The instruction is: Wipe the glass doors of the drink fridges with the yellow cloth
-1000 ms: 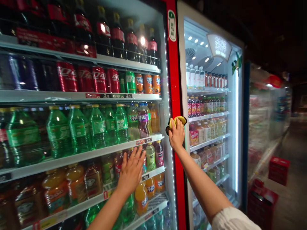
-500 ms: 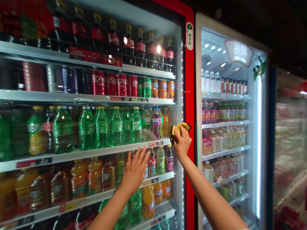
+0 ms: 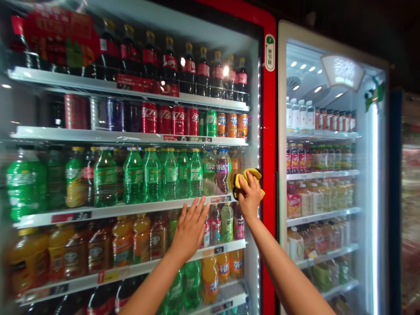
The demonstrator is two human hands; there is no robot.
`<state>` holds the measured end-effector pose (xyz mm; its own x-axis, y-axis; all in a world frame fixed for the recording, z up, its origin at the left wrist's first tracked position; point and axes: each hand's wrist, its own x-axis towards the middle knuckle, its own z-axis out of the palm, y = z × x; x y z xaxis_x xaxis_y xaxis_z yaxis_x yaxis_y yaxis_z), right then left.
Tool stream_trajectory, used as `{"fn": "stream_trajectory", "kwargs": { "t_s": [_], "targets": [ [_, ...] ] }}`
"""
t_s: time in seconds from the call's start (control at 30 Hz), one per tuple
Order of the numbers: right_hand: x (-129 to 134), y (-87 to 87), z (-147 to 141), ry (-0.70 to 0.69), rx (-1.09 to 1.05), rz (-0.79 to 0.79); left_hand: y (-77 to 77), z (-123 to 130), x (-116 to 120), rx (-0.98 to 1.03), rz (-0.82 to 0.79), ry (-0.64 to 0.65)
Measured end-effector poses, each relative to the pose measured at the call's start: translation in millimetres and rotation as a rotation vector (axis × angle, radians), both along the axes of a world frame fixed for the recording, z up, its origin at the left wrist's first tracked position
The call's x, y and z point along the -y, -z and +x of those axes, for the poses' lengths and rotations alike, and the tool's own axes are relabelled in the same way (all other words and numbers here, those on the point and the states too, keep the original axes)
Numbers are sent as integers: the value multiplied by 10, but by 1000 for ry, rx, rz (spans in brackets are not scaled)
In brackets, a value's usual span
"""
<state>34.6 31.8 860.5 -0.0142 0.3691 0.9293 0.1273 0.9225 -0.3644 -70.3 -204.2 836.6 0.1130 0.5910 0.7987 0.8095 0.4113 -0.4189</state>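
A yellow cloth with dark edges (image 3: 243, 180) is bunched under my right hand (image 3: 250, 197), whose fingers grip it against the glass near the right edge of the red-framed drinks cooler (image 3: 269, 131). Lower and to the left, my left hand (image 3: 190, 227) is spread with its palm towards the glass door, holding nothing. Behind the glass, green bottles (image 3: 170, 175) stand on the shelf above my left hand, and red cans (image 3: 149, 117) are one shelf higher.
To the right stands a second cooler with a pale frame (image 3: 282, 109), lit inside and stocked with bottles. Dark cola bottles (image 3: 169, 63) fill the top shelf. Blurred shelving (image 3: 410, 188) shows at the far right.
The view has shifted left, so the coolers appear further right. Both hands stay near the same parts of the glass, my right hand still on the cloth.
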Motion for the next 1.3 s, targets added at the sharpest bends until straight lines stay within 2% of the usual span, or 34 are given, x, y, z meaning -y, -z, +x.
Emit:
{"fn": "stream_trajectory", "kwargs": {
  "t_s": [0.1,0.17,0.23,0.3,0.37,0.43,0.57,0.7,0.77,0.83,0.9,0.97,1.0,1.03,1.1,1.13,1.2,1.23,1.27,1.3],
  "targets": [
    [286,-91,-153,-168,21,-64,-94,157,-182,6,56,79],
    [385,-26,-145,-419,3,-164,-155,272,-377,16,94,167],
    [384,54,-71,-699,-102,-297,-207,371,-631,17,84,261],
    [314,89,40,-876,-197,-372,-240,442,-920,29,51,302],
    [219,72,167,-934,-256,-407,-246,485,-1196,58,52,257],
    [130,41,296,-927,-348,-484,-245,504,-1415,55,70,181],
    [30,77,516,-732,-582,-619,-355,471,-1612,-78,42,94],
    [79,286,656,-609,-502,-587,-572,315,-1476,-233,-73,90],
    [143,396,704,-567,-399,-555,-563,216,-1310,-228,-24,63],
    [204,454,731,-524,-321,-500,-420,143,-1134,-186,94,20],
    [251,430,724,-503,-288,-449,-207,118,-1007,-175,171,4],
    [290,326,682,-506,-290,-421,-60,132,-962,-226,130,35],
    [313,256,650,-508,-301,-405,-54,142,-966,-266,71,55],
    [341,185,613,-513,-313,-383,-106,146,-977,-303,2,71],
    [410,73,540,-528,-318,-318,-363,115,-979,-338,-93,74],
    [447,48,508,-534,-306,-284,-537,76,-949,-327,-97,62],
    [512,80,460,-537,-265,-245,-850,-35,-808,-246,-6,19],
    [537,132,444,-533,-243,-243,-942,-94,-704,-201,55,-5],
    [555,198,432,-526,-226,-252,-968,-149,-589,-158,117,-31],
    [567,269,422,-519,-215,-265,-925,-193,-477,-126,173,-56]
  ]
}}
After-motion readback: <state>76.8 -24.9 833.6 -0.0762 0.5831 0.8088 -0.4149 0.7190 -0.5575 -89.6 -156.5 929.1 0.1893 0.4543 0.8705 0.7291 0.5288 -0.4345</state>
